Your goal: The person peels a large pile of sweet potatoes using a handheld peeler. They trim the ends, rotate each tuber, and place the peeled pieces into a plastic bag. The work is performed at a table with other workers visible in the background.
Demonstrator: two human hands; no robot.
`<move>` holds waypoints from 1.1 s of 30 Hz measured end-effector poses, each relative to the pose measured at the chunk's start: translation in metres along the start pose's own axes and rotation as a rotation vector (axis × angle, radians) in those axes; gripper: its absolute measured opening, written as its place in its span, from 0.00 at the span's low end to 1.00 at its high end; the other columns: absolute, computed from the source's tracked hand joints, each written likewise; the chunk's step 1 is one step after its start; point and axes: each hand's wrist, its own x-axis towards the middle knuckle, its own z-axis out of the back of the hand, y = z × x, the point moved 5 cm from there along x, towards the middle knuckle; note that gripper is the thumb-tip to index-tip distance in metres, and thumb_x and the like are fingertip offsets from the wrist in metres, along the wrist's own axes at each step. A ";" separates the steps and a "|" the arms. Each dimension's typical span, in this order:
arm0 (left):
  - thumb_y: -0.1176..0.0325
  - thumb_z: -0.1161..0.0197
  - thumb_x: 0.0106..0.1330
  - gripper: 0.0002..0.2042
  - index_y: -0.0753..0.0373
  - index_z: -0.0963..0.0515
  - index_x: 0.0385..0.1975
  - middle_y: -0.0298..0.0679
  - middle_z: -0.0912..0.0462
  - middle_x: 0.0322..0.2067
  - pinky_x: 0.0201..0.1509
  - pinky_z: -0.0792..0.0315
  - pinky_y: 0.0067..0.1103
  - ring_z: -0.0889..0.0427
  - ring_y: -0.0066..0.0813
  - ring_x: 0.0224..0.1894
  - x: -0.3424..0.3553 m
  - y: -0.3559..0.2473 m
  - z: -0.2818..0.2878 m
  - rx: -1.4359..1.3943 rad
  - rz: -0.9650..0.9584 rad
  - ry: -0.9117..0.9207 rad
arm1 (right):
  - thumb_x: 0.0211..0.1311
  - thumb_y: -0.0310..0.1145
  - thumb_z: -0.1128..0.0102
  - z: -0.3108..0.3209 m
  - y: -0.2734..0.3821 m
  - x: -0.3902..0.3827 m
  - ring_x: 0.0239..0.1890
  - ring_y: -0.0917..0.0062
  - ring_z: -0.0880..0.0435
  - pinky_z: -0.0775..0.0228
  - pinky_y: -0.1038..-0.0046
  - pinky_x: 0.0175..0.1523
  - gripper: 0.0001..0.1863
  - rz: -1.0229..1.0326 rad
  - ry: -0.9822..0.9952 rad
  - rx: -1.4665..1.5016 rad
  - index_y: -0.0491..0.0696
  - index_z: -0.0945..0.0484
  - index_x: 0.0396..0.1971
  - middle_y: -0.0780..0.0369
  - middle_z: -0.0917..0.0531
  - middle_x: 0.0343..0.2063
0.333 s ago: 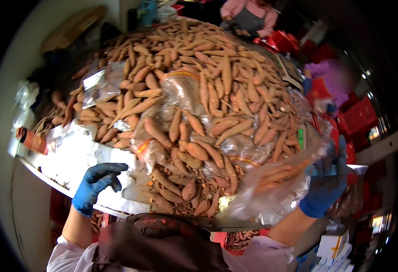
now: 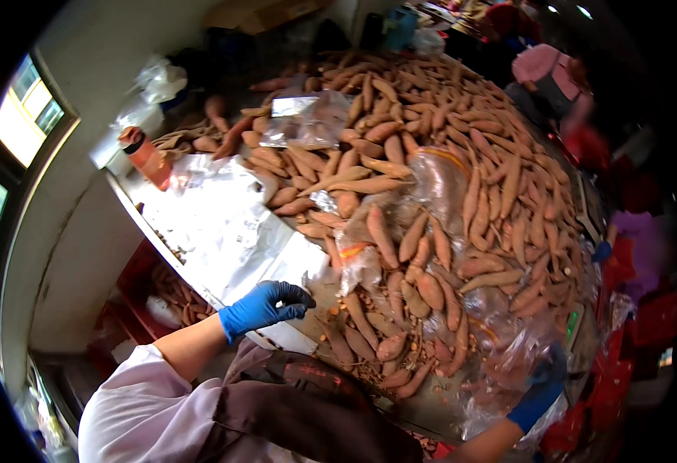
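My left hand (image 2: 264, 310), in a blue glove, hovers by the front edge of white sheets (image 2: 230, 239) on the table (image 2: 319, 309), fingers loosely curved and apart, holding nothing. Low on the right, my blue-gloved right hand (image 2: 538, 391) is at a clear plastic bag (image 2: 497, 363) with sweet potatoes seen through it; its fingers are blurred behind the plastic. A big heap of sweet potatoes (image 2: 512, 185) covers much of the table, with crumpled bags (image 2: 439, 174) lying among them.
An orange cylindrical object (image 2: 145, 158) lies at the back left. Red crates (image 2: 138, 285) stand below the table's left edge. Co-workers (image 2: 547, 81) are at the far and right sides (image 2: 632, 255). A cardboard piece (image 2: 261, 15) is at the back, a window (image 2: 26, 108) on the left.
The camera has swung left, bringing the window into view and shifting the scene rightward. The bag at my right hand now appears lower, against the table's front right.
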 end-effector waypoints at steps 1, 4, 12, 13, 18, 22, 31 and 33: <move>0.68 0.40 0.62 0.11 0.64 0.23 0.42 0.36 0.19 0.31 0.40 0.27 0.19 0.23 0.19 0.32 -0.002 0.011 0.011 0.097 -0.053 -0.113 | 0.61 0.36 0.50 0.001 -0.009 -0.003 0.27 0.89 0.30 0.44 0.87 0.25 0.16 -0.100 -0.016 -0.062 0.46 0.25 0.47 0.67 0.22 0.34; 0.69 0.36 0.56 0.13 0.63 0.23 0.40 0.39 0.21 0.32 0.41 0.28 0.21 0.22 0.26 0.33 -0.015 0.038 0.052 0.384 0.021 -0.385 | 0.61 0.33 0.53 -0.006 -0.008 -0.014 0.33 0.84 0.26 0.37 0.84 0.32 0.16 0.217 -0.034 -0.439 0.44 0.26 0.46 0.63 0.22 0.40; 0.69 0.34 0.51 0.11 0.62 0.22 0.35 0.44 0.22 0.32 0.43 0.29 0.27 0.23 0.37 0.37 -0.009 0.137 0.086 0.586 0.160 -0.510 | 0.64 0.34 0.56 -0.083 0.014 -0.044 0.41 0.79 0.27 0.37 0.78 0.45 0.17 0.690 0.067 -0.565 0.43 0.29 0.49 0.62 0.25 0.48; 0.71 0.34 0.52 0.10 0.62 0.22 0.34 0.43 0.21 0.31 0.41 0.29 0.25 0.23 0.34 0.35 -0.009 0.145 0.091 0.401 0.130 -0.531 | 0.63 0.34 0.55 -0.108 0.008 -0.055 0.38 0.81 0.27 0.37 0.80 0.42 0.17 0.573 0.147 -0.413 0.43 0.28 0.48 0.62 0.24 0.48; 0.75 0.40 0.60 0.05 0.67 0.24 0.35 0.34 0.21 0.33 0.46 0.31 0.19 0.26 0.20 0.37 -0.020 0.109 0.098 -0.261 0.171 -0.518 | 0.61 0.36 0.51 -0.225 -0.046 -0.127 0.23 0.89 0.29 0.40 0.88 0.24 0.15 -0.148 0.638 -0.016 0.43 0.24 0.41 0.60 0.22 0.46; 0.73 0.40 0.60 0.05 0.67 0.23 0.33 0.35 0.20 0.32 0.44 0.31 0.18 0.25 0.20 0.35 -0.012 0.086 0.073 -0.114 0.147 -0.500 | 0.57 0.26 0.52 -0.311 -0.099 -0.200 0.24 0.90 0.28 0.40 0.89 0.25 0.13 -0.048 1.094 0.079 0.43 0.22 0.41 0.60 0.21 0.43; 0.76 0.38 0.55 0.04 0.67 0.23 0.29 0.33 0.22 0.26 0.38 0.31 0.18 0.26 0.20 0.31 -0.026 0.077 0.045 -0.388 0.223 -0.478 | 0.51 0.22 0.49 -0.415 -0.200 -0.276 0.44 0.58 0.25 0.35 0.68 0.52 0.13 0.545 1.279 -0.396 0.40 0.26 0.39 0.49 0.25 0.39; 0.78 0.39 0.54 0.03 0.68 0.23 0.28 0.37 0.21 0.25 0.36 0.31 0.19 0.25 0.24 0.28 -0.024 0.063 0.034 -0.667 0.167 -0.480 | 0.51 0.24 0.50 -0.411 -0.209 -0.267 0.42 0.54 0.26 0.34 0.65 0.49 0.12 0.557 1.333 -0.532 0.40 0.26 0.38 0.46 0.25 0.36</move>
